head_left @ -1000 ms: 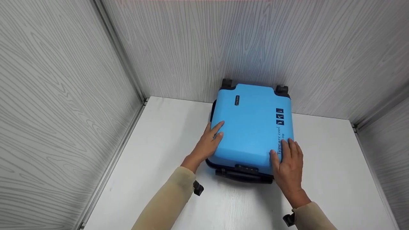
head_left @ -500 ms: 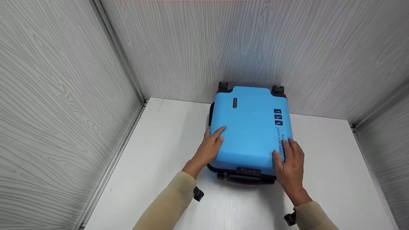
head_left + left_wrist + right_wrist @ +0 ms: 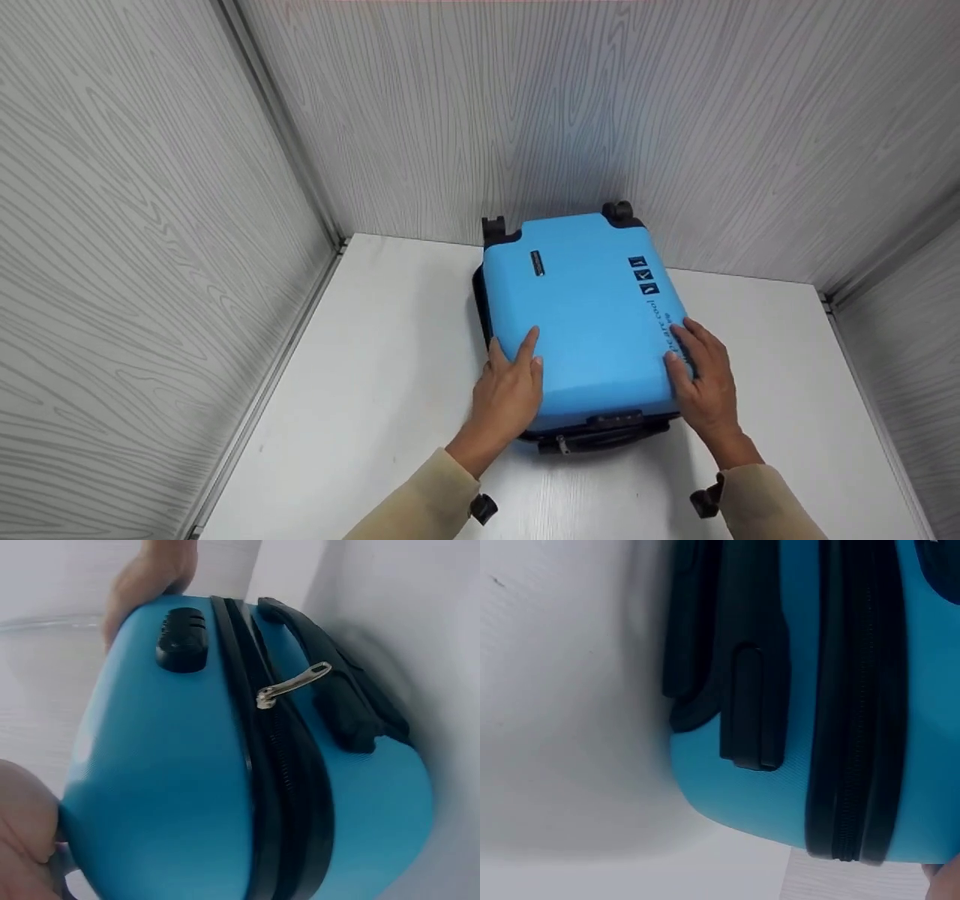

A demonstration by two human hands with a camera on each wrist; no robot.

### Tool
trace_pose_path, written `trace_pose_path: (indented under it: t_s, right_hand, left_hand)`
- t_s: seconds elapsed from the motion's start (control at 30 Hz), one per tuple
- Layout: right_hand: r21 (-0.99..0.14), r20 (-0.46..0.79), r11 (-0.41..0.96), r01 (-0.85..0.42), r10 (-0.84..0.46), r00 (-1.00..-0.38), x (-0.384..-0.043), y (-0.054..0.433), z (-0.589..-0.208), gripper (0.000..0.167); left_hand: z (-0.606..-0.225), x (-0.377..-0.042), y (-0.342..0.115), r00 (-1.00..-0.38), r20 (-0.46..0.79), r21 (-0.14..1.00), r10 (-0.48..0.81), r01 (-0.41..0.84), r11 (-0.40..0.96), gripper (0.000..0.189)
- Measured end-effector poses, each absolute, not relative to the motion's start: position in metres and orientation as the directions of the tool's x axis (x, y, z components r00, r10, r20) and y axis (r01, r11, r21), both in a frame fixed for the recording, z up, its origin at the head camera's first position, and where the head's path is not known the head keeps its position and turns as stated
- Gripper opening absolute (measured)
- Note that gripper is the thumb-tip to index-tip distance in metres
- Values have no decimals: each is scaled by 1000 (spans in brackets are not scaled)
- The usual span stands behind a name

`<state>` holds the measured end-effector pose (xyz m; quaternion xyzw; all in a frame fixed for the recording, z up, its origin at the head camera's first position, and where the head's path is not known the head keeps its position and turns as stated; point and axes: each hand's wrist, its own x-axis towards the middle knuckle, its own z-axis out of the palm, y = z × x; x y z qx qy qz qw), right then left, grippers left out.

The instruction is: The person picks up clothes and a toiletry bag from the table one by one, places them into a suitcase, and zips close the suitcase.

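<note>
A light-blue hard-shell suitcase [image 3: 581,315] lies flat on a white surface, its wheel end toward the back wall. My left hand [image 3: 508,394] rests on its near left edge, index finger extended over the top face. Over the near right edge lies my right hand [image 3: 706,375], thumb on top and fingers along the side. The black carry handle [image 3: 330,679], zipper pull [image 3: 294,685] and combination lock [image 3: 182,640] show in the left wrist view. Beside the handle, a black zipper band [image 3: 857,712] runs round the case in the right wrist view.
Grey wood-grain panels enclose the white tabletop [image 3: 375,337]: a back wall [image 3: 450,112], a left wall [image 3: 135,225] and a right wall [image 3: 900,322]. The suitcase's black wheels [image 3: 618,211] stand close to the back wall.
The suitcase has turned counterclockwise, its wheel end swinging left and its handle end shifting right and toward me. Both hands have moved with it, right and nearer.
</note>
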<state>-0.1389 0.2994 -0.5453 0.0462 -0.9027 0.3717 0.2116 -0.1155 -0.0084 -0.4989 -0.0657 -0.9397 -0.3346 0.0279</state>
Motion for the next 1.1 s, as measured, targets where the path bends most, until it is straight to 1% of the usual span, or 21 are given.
trace_pose_path:
  t_s: [0.07, 0.17, 0.33, 0.47, 0.6, 0.8, 0.97, 1.1]
  right_hand:
    - [-642, 406, 737, -211, 94, -909, -138, 296, -540, 49]
    - [-612, 425, 771, -174, 136, -895, -133, 281, -533, 50]
    - [-556, 441, 825, -103, 188, -878, -125, 254, -525, 58]
    - [-528, 447, 846, -71, 206, -871, -122, 243, -529, 61]
    - [-507, 499, 857, -90, 207, -841, -125, 245, -536, 59]
    - [-521, 535, 843, -132, 202, -820, -129, 251, -538, 58]
    - [-521, 556, 834, -182, 170, -813, -136, 261, -540, 58]
    - [-536, 551, 816, -217, 143, -822, -143, 272, -543, 56]
  left_hand:
    - [-495, -118, -10, -989, 69, 649, 129, 142, 748, 52]
    - [-491, -131, -17, -986, 6, 703, 169, 124, 700, 54]
    - [-491, -172, -29, -979, -61, 738, 195, 87, 669, 60]
    - [-497, -206, -36, -982, -58, 751, 182, 77, 655, 65]
    - [-506, -224, -37, -980, -19, 764, 199, 114, 635, 68]
    - [-512, -215, -34, -975, 50, 793, 215, 170, 585, 65]
    - [-514, -204, -29, -982, 88, 814, 168, 168, 556, 63]
    - [-516, -190, -21, -985, 128, 811, 114, 170, 560, 62]
